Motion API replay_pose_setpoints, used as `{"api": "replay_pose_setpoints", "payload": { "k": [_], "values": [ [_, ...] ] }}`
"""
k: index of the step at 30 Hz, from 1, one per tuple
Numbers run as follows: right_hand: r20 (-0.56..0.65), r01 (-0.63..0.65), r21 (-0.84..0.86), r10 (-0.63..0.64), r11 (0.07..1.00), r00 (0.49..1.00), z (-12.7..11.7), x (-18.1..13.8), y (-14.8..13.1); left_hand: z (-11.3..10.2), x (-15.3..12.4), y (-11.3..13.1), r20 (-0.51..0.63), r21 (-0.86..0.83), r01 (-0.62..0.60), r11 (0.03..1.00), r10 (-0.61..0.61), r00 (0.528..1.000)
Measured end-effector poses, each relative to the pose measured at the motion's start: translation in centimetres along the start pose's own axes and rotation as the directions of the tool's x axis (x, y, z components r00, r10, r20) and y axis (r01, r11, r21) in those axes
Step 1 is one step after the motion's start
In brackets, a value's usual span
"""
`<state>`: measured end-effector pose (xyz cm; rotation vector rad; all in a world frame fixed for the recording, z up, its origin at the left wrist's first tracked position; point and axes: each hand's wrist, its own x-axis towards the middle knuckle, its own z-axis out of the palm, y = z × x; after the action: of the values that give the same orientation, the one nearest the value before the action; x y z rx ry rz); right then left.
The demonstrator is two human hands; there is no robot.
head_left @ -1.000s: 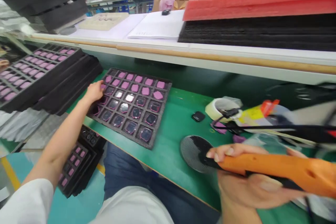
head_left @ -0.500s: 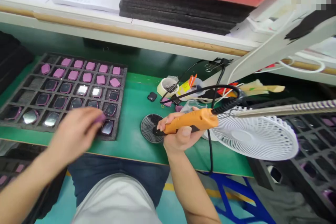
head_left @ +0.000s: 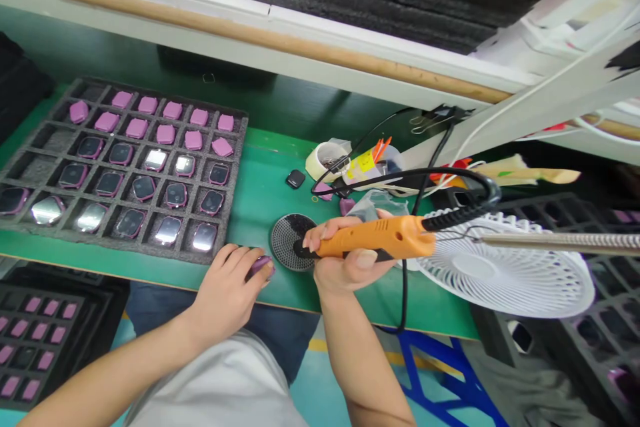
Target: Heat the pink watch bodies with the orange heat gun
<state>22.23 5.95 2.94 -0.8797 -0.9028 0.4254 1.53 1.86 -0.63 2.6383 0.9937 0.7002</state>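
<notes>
My left hand (head_left: 227,290) is closed on a small pink watch case (head_left: 261,265), held just above the green bench near its front edge. My right hand (head_left: 350,260) grips an orange-handled electric tool (head_left: 385,239) whose black tip rests over a round black mesh pad (head_left: 293,250). A black cable (head_left: 415,180) loops from the tool's rear. The black foam tray (head_left: 235,167) of pink watch cases lies to the left of my left hand.
A white fan (head_left: 505,273) lies on its back at the right. A tape roll (head_left: 325,157), a small black part (head_left: 295,179) and cluttered tools sit behind the pad. Further foam trays stand lower left (head_left: 45,320) and lower right (head_left: 590,327).
My left hand has left the tray with a pink watch case and moved right, toward the mesh pad. The view has shifted right and down; my right hand keeps holding the orange tool.
</notes>
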Motion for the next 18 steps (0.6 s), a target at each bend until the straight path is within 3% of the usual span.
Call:
{"api": "replay_pose_setpoints", "payload": {
  "k": [5, 18],
  "values": [
    [-0.005, -0.021, -0.020, 0.021, 1.000, 1.000, -0.16, 0.03, -0.05, 0.43, -0.01, 0.07, -0.055, -0.003, -0.025, 1.000, 0.024, 0.998],
    [-0.014, -0.002, -0.041, 0.002, 0.999, 1.000, 0.08, 0.03, -0.72, 0.65, -0.06, 0.04, -0.035, 0.001, -0.019, 1.000, 0.019, 0.999]
  ]
}}
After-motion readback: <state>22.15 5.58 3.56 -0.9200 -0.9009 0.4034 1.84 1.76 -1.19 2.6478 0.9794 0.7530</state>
